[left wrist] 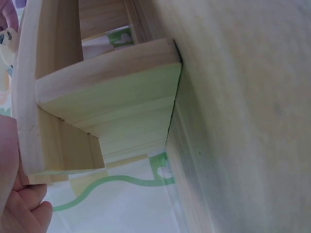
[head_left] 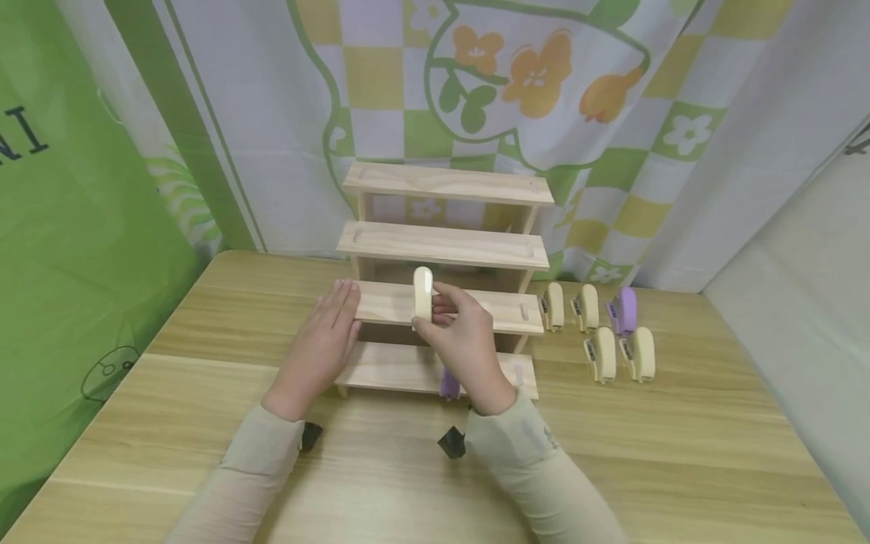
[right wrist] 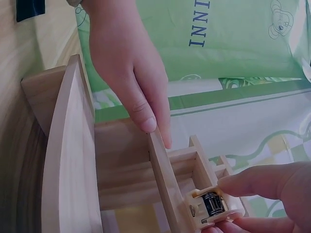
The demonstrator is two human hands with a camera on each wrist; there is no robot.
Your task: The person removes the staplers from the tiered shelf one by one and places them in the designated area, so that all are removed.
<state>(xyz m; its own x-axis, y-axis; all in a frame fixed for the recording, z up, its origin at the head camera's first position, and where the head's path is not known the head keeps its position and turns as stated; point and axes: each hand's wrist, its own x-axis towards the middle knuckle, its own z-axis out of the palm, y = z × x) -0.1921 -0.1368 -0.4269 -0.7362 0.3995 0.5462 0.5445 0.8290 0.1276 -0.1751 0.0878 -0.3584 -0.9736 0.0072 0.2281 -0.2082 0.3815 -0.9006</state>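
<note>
A cream stapler [head_left: 423, 293] stands over the second-lowest tier of a stepped wooden shelf [head_left: 387, 298]. My right hand [head_left: 467, 341] pinches it between thumb and fingers; its dark metal inside shows in the right wrist view, where the stapler [right wrist: 206, 206] is close to the board. With fairly straight fingers, my left hand [head_left: 318, 344] rests on the left end of that same tier. On the lowest tier, a purple stapler [head_left: 449, 384] is partly hidden behind my right hand and wrist.
Right of the shelf, several cream staplers [head_left: 604, 355] and one purple stapler [head_left: 623, 310] stand on the wooden table [head_left: 693, 438]. Small black objects [head_left: 452, 443] lie in front, near my wrists. A patterned curtain [head_left: 381, 83] hangs behind.
</note>
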